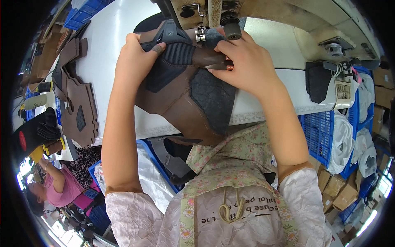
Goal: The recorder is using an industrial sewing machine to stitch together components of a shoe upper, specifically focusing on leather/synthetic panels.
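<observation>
A brown and black shoe upper (177,99) of stitched panels lies on the white sewing machine table, its lower end hanging over the front edge. My left hand (138,57) grips its upper left part, the thumb pressed on a ribbed black panel beside a dark moulded piece (170,33). My right hand (249,61) is closed at the upper's right side, fingers bent near the presser foot (200,34). A pointed blade-like tool (214,65) with a small red part sticks out under my right fingers; its kind is not clear. The needle point is hidden.
The sewing machine (271,18) arches over the far side. More brown cut uppers (78,111) lie at the left. A black piece (318,82) hangs at the right, above blue crates (317,129). Another person in pink (63,187) works at far left.
</observation>
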